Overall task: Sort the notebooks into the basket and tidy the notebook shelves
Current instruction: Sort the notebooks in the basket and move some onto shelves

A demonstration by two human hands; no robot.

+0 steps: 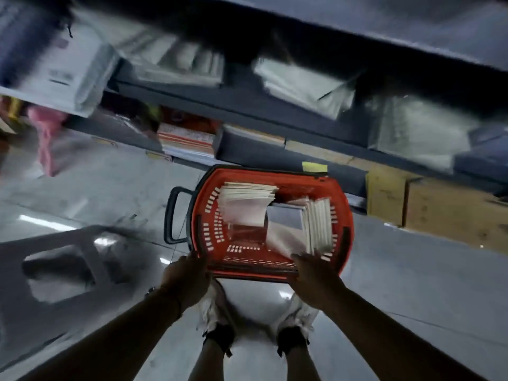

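Left hand grips the near rim of the red basket; right hand at the same rim, its grip blurred, cannot tell. Basket on floor below shelves, holding two notebook stacks.
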